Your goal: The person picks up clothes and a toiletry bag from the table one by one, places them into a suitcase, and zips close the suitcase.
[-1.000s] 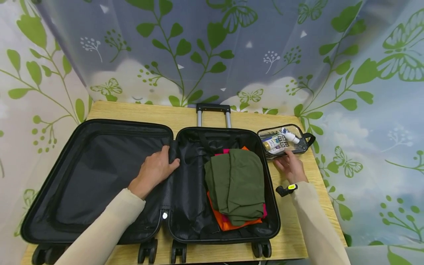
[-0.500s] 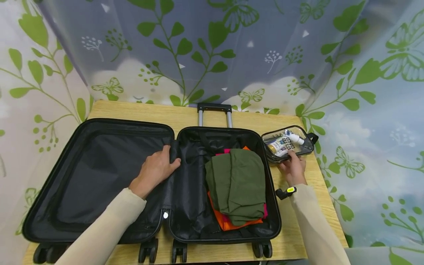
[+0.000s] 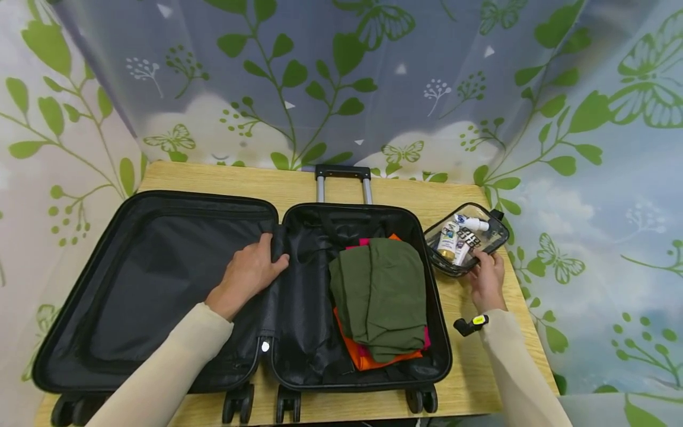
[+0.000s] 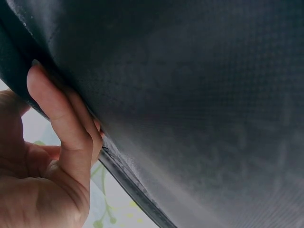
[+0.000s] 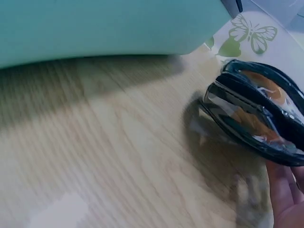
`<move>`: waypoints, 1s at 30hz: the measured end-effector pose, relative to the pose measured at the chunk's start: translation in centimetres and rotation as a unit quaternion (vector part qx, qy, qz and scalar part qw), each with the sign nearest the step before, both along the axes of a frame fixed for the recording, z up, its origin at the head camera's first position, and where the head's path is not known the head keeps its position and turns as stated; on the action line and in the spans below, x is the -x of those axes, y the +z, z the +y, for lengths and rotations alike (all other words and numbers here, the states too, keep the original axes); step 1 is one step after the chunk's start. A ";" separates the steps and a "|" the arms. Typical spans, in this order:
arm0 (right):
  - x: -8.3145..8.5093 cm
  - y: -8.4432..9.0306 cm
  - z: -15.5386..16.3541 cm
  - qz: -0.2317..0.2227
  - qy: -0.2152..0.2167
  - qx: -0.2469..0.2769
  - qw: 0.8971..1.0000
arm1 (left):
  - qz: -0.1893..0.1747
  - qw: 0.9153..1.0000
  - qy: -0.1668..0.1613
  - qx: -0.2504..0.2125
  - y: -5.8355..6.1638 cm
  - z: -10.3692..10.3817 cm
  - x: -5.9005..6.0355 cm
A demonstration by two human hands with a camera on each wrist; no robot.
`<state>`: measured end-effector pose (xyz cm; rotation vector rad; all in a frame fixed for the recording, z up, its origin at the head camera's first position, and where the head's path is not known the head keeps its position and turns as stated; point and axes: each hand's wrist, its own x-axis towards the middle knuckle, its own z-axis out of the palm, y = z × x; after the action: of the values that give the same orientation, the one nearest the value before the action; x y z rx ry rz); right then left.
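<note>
1. Right hand [image 3: 487, 280] pinches the near edge of a clear pouch [image 3: 493, 236], just right of the open suitcase [image 3: 160, 296].
2. Inside the pouch lie a white bottle [image 3: 473, 223] and a gold-capped bottle [image 3: 447, 239].
3. Left hand [image 3: 243, 277] rests on the suitcase's middle edge, thumb spread from fingers.
4. Folded green clothes [image 3: 395, 290] fill the suitcase's right side.

Shows black inside the suitcase [image 3: 304, 296], dark green, orange and pink in the clothes [image 3: 397, 290], black trim on the pouch [image 3: 492, 236], pale woodgrain on the table [image 3: 475, 373], green leaves on the curtain [image 3: 299, 101].
</note>
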<state>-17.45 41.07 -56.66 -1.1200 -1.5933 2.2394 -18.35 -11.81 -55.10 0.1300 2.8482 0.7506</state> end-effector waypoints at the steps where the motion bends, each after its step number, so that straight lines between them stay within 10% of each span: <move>1: -0.1 0.1 0.1 0.005 0.004 -0.008 1.000 | 0.002 1.000 -0.001 0.002 -0.4 -0.1 0.1; 7: -0.7 1.3 0.3 0.022 0.034 -0.062 0.997 | -0.001 1.000 0.003 -0.001 -1.1 -0.2 0.3; 21: -1.8 5.2 1.4 0.049 0.040 -0.102 0.993 | -0.053 0.999 0.004 -0.012 4.0 0.6 -1.0; 30: -2.5 8.5 0.5 0.071 0.049 -0.128 0.988 | -0.055 0.998 -0.007 -0.010 2.0 0.1 -0.2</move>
<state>-14.92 41.55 -48.12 -0.8127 -1.8445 2.0441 -18.16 -11.70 -53.09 0.1088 2.7331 0.7587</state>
